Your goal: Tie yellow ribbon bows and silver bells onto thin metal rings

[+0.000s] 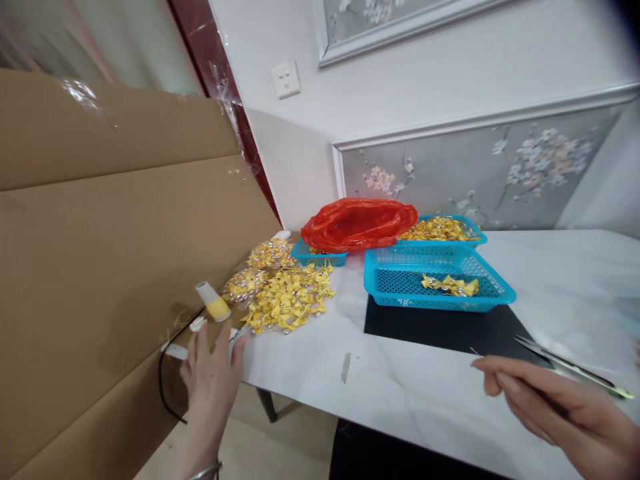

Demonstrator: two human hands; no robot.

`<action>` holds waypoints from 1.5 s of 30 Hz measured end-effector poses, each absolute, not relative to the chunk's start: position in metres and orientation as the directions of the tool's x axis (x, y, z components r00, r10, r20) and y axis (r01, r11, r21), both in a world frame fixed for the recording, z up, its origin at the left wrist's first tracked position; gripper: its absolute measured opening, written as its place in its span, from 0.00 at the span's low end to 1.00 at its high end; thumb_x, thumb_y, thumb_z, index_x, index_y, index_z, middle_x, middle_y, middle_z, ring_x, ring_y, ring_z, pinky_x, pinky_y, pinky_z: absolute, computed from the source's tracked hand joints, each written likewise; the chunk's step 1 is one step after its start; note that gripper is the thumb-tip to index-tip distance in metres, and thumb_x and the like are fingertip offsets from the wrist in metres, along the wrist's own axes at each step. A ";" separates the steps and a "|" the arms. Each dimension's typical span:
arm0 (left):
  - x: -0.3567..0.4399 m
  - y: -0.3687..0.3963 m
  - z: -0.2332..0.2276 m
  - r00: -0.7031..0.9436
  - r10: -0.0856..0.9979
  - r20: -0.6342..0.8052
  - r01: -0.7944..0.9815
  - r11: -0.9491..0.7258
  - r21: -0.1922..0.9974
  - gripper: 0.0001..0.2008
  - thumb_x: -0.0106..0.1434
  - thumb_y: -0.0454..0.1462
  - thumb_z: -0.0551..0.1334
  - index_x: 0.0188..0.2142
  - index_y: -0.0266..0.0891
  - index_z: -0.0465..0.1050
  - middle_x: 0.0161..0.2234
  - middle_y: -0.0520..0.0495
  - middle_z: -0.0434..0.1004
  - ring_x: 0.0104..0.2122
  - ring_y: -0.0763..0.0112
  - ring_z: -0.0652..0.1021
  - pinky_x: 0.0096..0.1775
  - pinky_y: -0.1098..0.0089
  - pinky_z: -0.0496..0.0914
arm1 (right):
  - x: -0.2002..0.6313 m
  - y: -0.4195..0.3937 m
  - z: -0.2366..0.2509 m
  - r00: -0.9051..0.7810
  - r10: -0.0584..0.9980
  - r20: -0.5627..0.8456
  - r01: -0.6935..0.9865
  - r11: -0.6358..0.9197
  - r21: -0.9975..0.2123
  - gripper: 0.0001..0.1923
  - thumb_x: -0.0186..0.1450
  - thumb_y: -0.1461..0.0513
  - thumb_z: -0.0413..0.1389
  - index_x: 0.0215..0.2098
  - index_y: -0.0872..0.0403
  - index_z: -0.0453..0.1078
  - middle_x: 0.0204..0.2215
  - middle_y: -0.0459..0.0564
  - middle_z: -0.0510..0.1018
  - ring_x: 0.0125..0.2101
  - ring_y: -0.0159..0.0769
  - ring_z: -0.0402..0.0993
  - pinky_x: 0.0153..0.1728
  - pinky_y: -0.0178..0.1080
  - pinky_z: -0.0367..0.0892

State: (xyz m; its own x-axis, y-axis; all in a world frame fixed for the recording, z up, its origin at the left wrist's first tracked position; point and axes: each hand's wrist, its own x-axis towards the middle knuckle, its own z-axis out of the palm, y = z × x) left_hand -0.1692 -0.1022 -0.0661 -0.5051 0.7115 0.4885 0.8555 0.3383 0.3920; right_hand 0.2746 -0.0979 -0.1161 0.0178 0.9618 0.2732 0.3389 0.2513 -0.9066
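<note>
My left hand (215,367) reaches over the table's left end with its fingers apart. Just beyond it stand a tilted spool of yellow thread (219,307) and a small white object (198,324). A thin shiny metal item by its index finger is partly hidden, and I cannot tell whether it is touched. Over the front right of the table, my right hand (555,400) pinches a thin needle (474,351) between thumb and forefinger. Scissors (565,363) lie behind that hand. Yellow bow-like pieces with silvery beads (290,297) form a heap right of the spool.
A blue basket (373,273) holding a few yellow pieces rests on a black sheet (435,328). Behind it are another filled blue basket (481,238) and a red plastic bag (320,227) on a smaller blue tray. Tall cardboard (125,240) borders the left side.
</note>
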 end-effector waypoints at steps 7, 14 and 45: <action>-0.049 -0.115 -0.079 -0.065 0.951 0.302 0.777 -0.141 0.614 0.04 0.57 0.39 0.67 0.33 0.46 0.80 0.37 0.48 0.81 0.26 0.66 0.79 0.31 0.70 0.75 | 0.264 -0.099 -0.099 -0.169 0.967 0.189 0.398 0.242 -0.885 0.20 0.67 0.48 0.51 0.44 0.48 0.78 0.30 0.50 0.78 0.24 0.32 0.70 0.22 0.30 0.67; -0.023 -0.105 -0.090 -0.089 0.958 0.271 0.701 -0.133 0.701 0.07 0.59 0.34 0.63 0.24 0.42 0.74 0.34 0.45 0.73 0.29 0.62 0.77 0.33 0.66 0.71 | 0.263 -0.104 -0.091 -0.154 0.963 0.221 0.392 0.265 -0.881 0.18 0.67 0.50 0.52 0.42 0.47 0.79 0.28 0.49 0.78 0.22 0.31 0.70 0.20 0.29 0.65; 0.023 -0.128 -0.037 -0.008 0.984 0.178 0.200 -0.173 0.965 0.08 0.57 0.42 0.68 0.36 0.46 0.84 0.34 0.47 0.81 0.32 0.63 0.80 0.35 0.70 0.76 | 0.193 -0.113 -0.070 -0.234 0.748 0.621 0.239 0.663 -0.709 0.12 0.69 0.70 0.47 0.35 0.53 0.70 0.30 0.48 0.72 0.29 0.31 0.70 0.31 0.32 0.67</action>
